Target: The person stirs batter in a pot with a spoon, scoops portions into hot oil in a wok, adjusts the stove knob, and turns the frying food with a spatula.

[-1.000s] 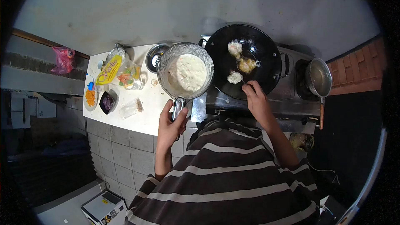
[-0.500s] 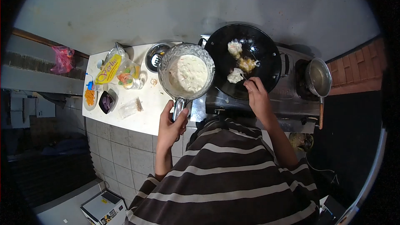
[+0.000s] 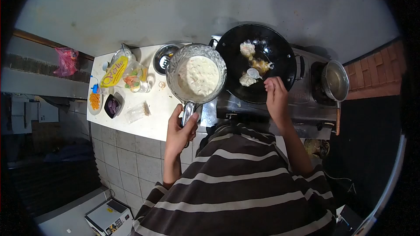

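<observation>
“Three lumps of food (image 3: 247,49) lie in the wok (image 3: 280,52), by my count: two pale and one golden. How many tools?”

“One spoon (image 3: 253,73), its bowl over the nearest pale lump and close to the golden one. The right hand (image 3: 277,96) has its fingers pinched together on the handle, though they hide most of it”

“And the left hand (image 3: 180,132)?”

“Wrapped around the shiny handle of one deep metal pot (image 3: 172,81), thumb on top. The pot is level with the wok, just to its left”

“What are the textures like?”

“The batter (image 3: 200,76) in the pot is thick, creamy and lumpy, with smears up the round wall. The wok is black, wide and glossy with oil; the pale lumps are rough and uneven”

“Anything else around?”

“One saucepan (image 3: 336,81) with a wooden handle, at the right of the metal stove (image 3: 280,112). On the white table (image 3: 162,124), one plate of orange pieces (image 3: 94,101), one black bowl of purple pieces (image 3: 112,106) and one yellow packet (image 3: 116,72). The pot covers the table's right end, and the right hand blocks part of the wok's near rim”
</observation>
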Motion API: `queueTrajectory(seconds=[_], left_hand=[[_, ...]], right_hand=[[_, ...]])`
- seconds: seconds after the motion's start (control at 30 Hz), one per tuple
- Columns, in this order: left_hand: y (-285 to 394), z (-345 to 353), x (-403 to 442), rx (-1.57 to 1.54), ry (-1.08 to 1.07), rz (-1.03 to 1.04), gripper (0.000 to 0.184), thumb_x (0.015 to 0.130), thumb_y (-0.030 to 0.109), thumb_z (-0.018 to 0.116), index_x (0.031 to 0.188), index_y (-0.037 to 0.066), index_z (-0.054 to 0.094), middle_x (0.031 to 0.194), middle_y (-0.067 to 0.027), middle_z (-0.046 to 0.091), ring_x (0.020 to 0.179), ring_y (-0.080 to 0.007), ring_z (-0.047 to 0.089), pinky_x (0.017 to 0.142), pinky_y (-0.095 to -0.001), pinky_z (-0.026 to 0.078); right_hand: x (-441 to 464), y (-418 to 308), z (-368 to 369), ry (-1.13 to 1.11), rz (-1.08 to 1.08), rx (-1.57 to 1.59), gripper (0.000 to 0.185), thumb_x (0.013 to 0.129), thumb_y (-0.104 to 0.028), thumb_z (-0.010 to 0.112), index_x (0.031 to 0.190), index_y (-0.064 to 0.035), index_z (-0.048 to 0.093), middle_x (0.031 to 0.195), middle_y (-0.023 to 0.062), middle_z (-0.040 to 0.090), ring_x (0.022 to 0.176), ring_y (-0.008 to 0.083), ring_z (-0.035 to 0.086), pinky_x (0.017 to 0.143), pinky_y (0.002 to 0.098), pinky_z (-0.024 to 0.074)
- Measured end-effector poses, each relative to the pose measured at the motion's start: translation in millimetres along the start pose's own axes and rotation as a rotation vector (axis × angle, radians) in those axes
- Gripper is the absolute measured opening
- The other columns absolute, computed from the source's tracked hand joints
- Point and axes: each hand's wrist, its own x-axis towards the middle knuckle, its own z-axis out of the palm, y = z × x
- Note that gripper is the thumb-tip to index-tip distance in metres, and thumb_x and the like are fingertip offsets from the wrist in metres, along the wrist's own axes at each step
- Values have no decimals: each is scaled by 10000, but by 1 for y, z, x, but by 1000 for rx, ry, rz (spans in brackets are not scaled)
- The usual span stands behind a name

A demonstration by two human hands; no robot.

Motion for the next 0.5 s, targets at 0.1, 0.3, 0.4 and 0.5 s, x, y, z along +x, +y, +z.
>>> queueTrajectory(seconds=[0.1,0.3,0.4,0.5], left_hand=[[-1,0,0,7,9,-3,253,937,148,649,1046,73,433,565,30,460,429,-40,358,378,-216,245],[3,1,-1,22,22,9,244,937,157,653,1022,75,439,566,27,464,429,-41,360,380,-214,254],[3,0,-1,13,6,14,239,935,158,656,1015,76,446,574,25,468,432,-39,364,382,-212,262],[1,-1,1,-18,2,22,233,936,161,655,1011,78,450,582,26,471,434,-38,365,382,-210,264]], right_hand=[[6,3,1,81,116,86,172,987,-65,454,901,40,560,807,125,594,693,201,627,632,303,485],[21,10,0,175,340,327,228,1010,-84,422,882,30,573,743,82,600,615,125,604,600,262,497],[24,17,-5,181,383,397,233,1011,-109,431,890,33,569,776,92,607,628,137,613,602,263,507],[25,27,-14,223,373,653,235,1014,-135,440,906,37,559,819,115,616,652,155,624,601,273,515]])
